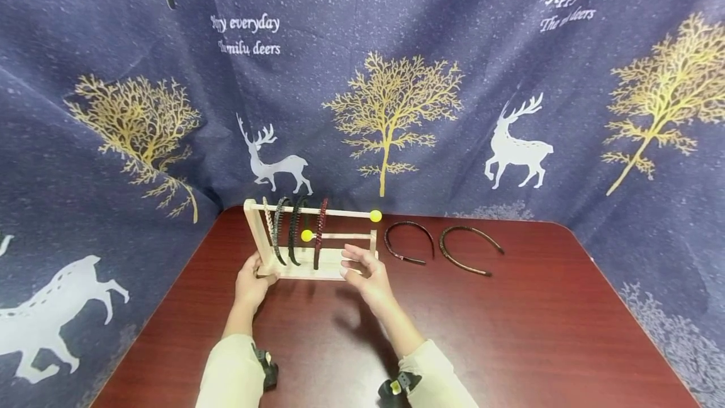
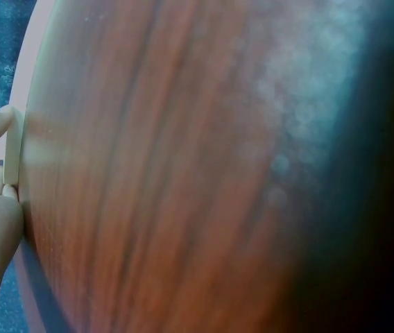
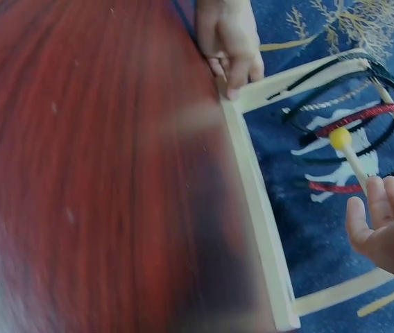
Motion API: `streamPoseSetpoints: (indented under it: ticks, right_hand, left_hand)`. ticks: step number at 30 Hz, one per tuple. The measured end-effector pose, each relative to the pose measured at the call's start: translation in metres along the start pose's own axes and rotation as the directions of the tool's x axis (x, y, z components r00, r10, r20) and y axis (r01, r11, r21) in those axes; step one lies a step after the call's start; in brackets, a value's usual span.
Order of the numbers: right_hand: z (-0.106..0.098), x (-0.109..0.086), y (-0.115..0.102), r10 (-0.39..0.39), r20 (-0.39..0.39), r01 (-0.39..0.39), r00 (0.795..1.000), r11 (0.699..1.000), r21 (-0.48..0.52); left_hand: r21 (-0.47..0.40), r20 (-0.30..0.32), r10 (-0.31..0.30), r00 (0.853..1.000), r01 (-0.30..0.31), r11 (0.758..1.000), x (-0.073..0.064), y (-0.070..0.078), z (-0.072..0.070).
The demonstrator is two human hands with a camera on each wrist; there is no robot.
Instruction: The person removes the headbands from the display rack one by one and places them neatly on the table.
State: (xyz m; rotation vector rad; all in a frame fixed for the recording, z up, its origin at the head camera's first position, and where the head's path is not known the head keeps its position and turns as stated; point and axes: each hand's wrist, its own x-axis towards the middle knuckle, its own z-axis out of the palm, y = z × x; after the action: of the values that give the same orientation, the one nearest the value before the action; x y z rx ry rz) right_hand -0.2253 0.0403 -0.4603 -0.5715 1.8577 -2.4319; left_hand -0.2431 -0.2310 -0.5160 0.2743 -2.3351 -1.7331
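Observation:
A pale wooden headband rack [image 1: 340, 277] with yellow-tipped rods stands at the table's back left. From its upper rod hang several headbands: a beige beaded one [image 1: 268, 222], a grey one [image 1: 276, 232], a black one [image 1: 292, 235] and a dark red one [image 1: 320, 232]. My left hand [image 1: 251, 282] grips the base's left corner; in the left wrist view its thumb and fingers lie on either side of the wood [image 2: 14, 149]. My right hand [image 1: 369, 276] is at the rack's right end, fingers loosely extended near the lower rod [image 3: 354, 166], holding nothing.
Two more headbands lie on the table right of the rack: a dark reddish one [image 1: 409, 260] and a brown-gold one [image 1: 464, 266]. The reddish-brown table [image 1: 510, 339] meets a blue curtain [image 1: 430, 162] printed with deer and trees behind it.

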Motion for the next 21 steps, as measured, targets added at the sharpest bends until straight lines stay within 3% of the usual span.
streamPoseSetpoints:
  ticks: [8,15,21]
  right_hand:
    - [0.016,0.006,0.009,0.003,0.010,-0.004,1.000,0.999,0.037]
    - [0.030,0.009,-0.007,0.002,-0.002,-0.002,1.000,0.999,-0.034]
    - [0.034,0.017,0.003,-0.012,-0.001,0.012,1.000,1.000,-0.023]
  left_hand:
    - [0.002,0.019,-0.023,1.000,0.023,1.000,-0.001,0.004,-0.001]
    - [0.019,0.013,-0.015,1.000,0.015,1.000,0.002,0.001,-0.002]
    - [0.019,0.013,-0.003,1.000,0.002,1.000,0.002,-0.002,-0.002]
